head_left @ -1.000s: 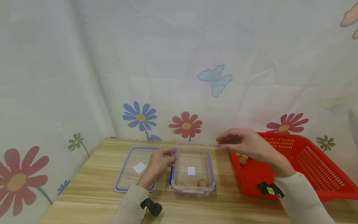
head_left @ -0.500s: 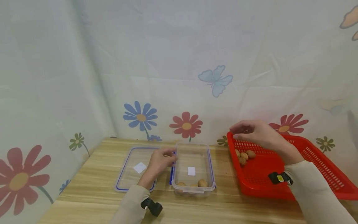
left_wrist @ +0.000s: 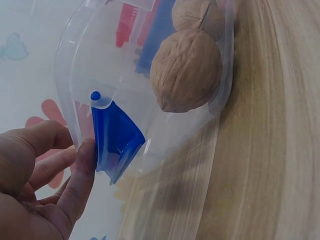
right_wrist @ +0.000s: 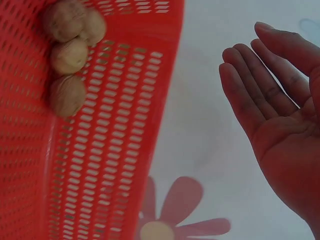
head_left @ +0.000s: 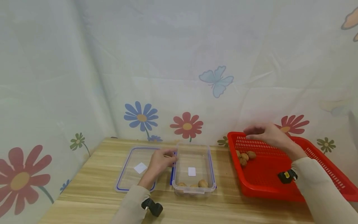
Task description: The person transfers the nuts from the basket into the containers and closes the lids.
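My left hand point(head_left: 169, 159) holds the left side of a clear plastic container point(head_left: 193, 161). In the left wrist view the thumb point(left_wrist: 84, 169) presses its blue clasp point(left_wrist: 117, 137), with the fingers behind the wall. A few walnuts point(head_left: 202, 183) lie at the container's near end point(left_wrist: 186, 70). My right hand point(head_left: 255, 133) hovers empty over the far rim of a red mesh basket point(head_left: 265, 191), palm bare and fingers straight point(right_wrist: 267, 95). A small cluster of walnuts point(head_left: 245, 155) sits in the basket's far left corner point(right_wrist: 67, 55), just below and left of that hand.
The container's flat clear lid point(head_left: 131, 174), edged in blue, lies on the wooden table point(head_left: 92, 196) left of the container, partly under my left forearm. A flower-printed cloth point(head_left: 184, 77) hangs close behind and to the left of the table.
My right hand has moved right and away from me, from beside the container's far right corner to above the basket's far rim. The left hand and the container have stayed put.
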`<state>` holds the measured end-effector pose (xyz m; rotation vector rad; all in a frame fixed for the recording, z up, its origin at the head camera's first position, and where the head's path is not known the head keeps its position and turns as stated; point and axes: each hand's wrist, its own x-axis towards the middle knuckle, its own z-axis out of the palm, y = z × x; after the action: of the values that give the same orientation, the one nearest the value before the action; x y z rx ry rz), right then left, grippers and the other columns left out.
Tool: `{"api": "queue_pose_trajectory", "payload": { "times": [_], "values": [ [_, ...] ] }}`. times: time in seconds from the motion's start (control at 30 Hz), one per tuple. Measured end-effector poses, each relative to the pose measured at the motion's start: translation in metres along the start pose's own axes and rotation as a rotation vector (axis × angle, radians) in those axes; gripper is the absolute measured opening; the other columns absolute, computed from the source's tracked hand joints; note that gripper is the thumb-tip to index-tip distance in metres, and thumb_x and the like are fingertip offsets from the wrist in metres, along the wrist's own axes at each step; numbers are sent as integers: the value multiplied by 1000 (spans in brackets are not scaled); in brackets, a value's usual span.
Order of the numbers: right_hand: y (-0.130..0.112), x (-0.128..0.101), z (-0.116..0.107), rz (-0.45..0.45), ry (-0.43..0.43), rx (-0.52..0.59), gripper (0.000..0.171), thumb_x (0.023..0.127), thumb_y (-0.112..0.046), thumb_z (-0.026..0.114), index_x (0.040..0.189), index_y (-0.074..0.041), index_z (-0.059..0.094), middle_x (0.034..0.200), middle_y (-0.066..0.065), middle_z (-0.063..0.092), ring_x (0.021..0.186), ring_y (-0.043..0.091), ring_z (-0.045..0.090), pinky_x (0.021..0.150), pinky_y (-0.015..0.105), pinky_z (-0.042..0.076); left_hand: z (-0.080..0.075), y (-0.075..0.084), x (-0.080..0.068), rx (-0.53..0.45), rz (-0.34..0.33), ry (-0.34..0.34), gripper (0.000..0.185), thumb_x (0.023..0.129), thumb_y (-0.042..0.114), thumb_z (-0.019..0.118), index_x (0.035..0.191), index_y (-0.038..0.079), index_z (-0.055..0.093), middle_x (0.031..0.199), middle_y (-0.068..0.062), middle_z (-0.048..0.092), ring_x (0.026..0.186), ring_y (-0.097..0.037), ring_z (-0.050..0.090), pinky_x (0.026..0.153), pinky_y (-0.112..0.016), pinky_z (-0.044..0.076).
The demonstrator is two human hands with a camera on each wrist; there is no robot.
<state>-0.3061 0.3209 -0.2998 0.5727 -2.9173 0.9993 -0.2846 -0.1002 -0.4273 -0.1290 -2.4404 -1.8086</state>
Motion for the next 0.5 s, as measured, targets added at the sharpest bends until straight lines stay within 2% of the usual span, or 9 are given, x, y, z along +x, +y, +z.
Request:
{"api": "queue_pose_trajectory", "payload": {
  "times": [0.23,0.5],
  "values": [
    [28,2,1,22,-20,-23,41,97,-16,80,133,1,69,125,18,73,106,31,69,98,53,60,0,0,-1,4,3,-2,38,91,-1,78,129,-3,74,97,-11,73,77,-22,75,71,-35,66],
    [54,5,3,72,-80,-16,40,97,-13,79,132,3,69,126,21,72,108,33,70,98,57,59,0,1,0,1,7,-1,37,91,-2,78,128,-5,74,96,-12,73,78,-23,75,70,-35,66]
  ]
}}
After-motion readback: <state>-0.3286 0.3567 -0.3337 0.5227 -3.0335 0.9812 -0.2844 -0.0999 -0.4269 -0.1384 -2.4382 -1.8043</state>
